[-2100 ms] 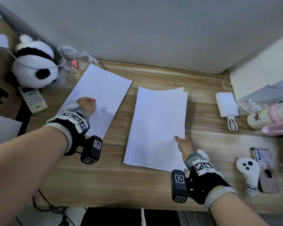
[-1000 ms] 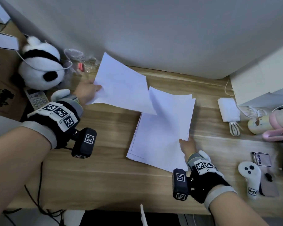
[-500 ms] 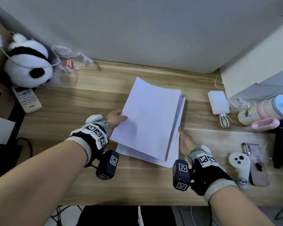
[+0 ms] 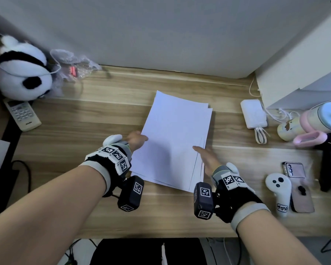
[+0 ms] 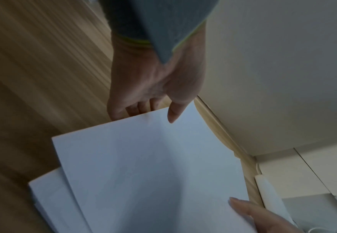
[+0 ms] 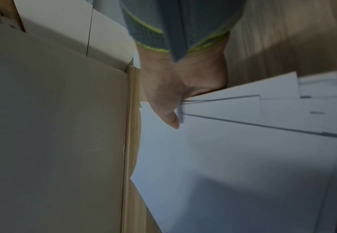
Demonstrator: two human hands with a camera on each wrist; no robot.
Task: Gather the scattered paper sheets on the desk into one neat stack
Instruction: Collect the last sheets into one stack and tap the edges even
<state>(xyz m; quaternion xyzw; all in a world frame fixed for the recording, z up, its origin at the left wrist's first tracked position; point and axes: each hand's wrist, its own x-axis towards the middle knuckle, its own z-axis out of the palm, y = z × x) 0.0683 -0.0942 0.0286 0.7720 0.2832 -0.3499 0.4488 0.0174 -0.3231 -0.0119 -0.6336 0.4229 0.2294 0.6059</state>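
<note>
White paper sheets [image 4: 176, 138] lie in a loose stack at the middle of the wooden desk [image 4: 84, 119], their edges fanned at the right and near sides. My left hand [image 4: 139, 139] holds the top sheet [image 5: 153, 165] at its left edge, thumb on top and fingers underneath [image 5: 131, 111]. My right hand [image 4: 203, 153] pinches the stack's right edge. Its thumb [image 6: 171, 119] lies on the top sheet, and the other fingers are tucked between the offset sheets [image 6: 233, 100]. The top sheet sits slightly askew over the ones below.
A panda plush [image 4: 21, 73], a remote [image 4: 22, 115] and a crumpled plastic bag [image 4: 73, 66] sit at the far left. On the right are a power bank [image 4: 253, 113], a white box [image 4: 298, 69], a pink cup [image 4: 321, 121], a white controller [image 4: 278, 190] and a phone [image 4: 299, 188].
My left hand lifted the loose sheet from the desk's left side, carried it rightward and brought it down over the stack. My right thumb moved onto the stack's right edge.
</note>
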